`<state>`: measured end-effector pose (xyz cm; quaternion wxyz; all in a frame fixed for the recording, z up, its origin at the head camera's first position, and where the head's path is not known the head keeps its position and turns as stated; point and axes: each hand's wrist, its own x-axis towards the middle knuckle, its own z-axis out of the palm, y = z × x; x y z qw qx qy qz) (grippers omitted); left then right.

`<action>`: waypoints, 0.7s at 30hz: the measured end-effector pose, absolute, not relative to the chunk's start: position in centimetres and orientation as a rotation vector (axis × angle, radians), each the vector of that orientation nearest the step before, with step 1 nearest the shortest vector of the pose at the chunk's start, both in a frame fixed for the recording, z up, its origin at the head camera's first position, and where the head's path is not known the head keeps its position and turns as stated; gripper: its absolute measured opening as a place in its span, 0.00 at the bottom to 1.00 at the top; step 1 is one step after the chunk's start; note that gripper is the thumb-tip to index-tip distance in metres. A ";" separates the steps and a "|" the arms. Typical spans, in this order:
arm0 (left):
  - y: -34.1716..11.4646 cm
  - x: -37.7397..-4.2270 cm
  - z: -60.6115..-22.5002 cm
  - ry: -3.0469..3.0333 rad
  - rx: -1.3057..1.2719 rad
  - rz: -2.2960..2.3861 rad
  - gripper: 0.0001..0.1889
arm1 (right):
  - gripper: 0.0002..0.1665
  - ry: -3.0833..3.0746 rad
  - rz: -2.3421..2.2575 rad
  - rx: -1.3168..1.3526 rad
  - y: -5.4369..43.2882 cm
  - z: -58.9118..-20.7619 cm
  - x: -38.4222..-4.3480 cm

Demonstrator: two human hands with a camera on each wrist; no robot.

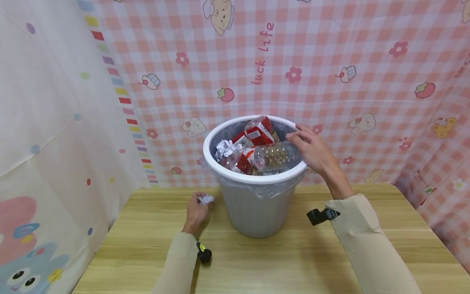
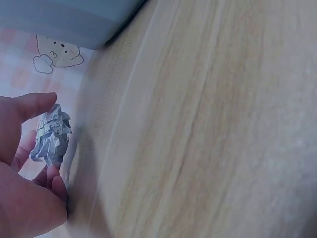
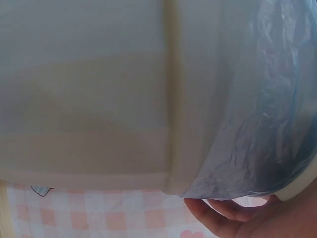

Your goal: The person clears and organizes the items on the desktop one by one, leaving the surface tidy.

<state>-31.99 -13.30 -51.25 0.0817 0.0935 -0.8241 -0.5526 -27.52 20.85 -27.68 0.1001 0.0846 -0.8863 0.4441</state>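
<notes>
A grey waste bin [image 1: 257, 212] with a white rim and a clear plastic liner stands on the wooden table. Beside its left side, my left hand [image 1: 197, 210] pinches a small crumpled paper ball [image 1: 206, 199] between thumb and fingers; the left wrist view shows print on the paper [image 2: 53, 134]. My right hand [image 1: 315, 151] is at the bin's right rim, its fingers loosely bent and reaching over the edge. Just below those fingertips lies a clear plastic bottle [image 1: 273, 156] on top of the rubbish. In the right wrist view the fingers [image 3: 210, 218] are beside the lined rim.
Inside the bin are a red box [image 1: 260, 132], another crumpled paper ball [image 1: 225, 149] and a clear container with red [image 1: 238, 162]. A pink checked cloth [image 1: 319, 49] hangs behind the table [image 1: 271, 265], and a white patterned one [image 1: 62, 134] hangs on the left.
</notes>
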 end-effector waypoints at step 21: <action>-14.8 -31.7 -49.6 -2.373 0.290 -1.887 0.25 | 0.34 -2.627 1.303 0.255 20.9 -27.6 -27.5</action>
